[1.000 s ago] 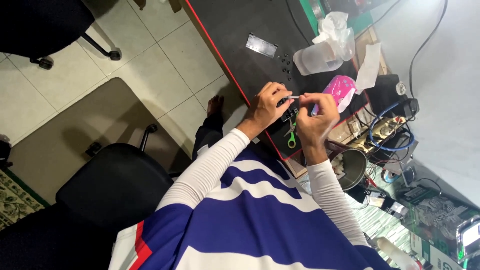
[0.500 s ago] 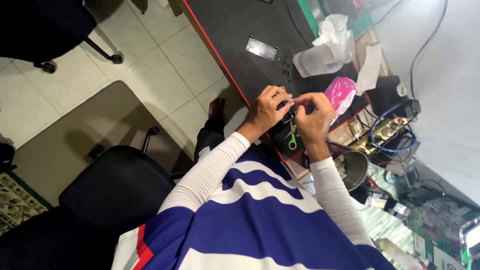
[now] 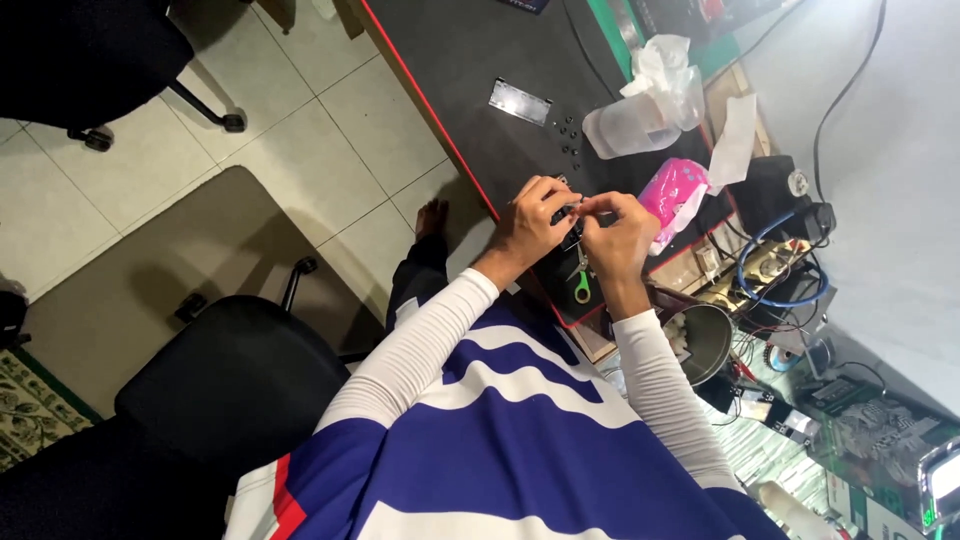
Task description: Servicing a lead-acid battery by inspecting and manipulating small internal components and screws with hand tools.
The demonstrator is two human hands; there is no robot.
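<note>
While the left hand (image 3: 528, 222) grips a small dark part (image 3: 566, 213) steady, the right hand's (image 3: 612, 232) fingertips (image 3: 585, 207) pinch it for fine work.

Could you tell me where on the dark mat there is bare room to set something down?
The dark mat is bare between its red edge and the metal plate. It is crowded around both hands, the pink pack and the plastic cup.
</note>
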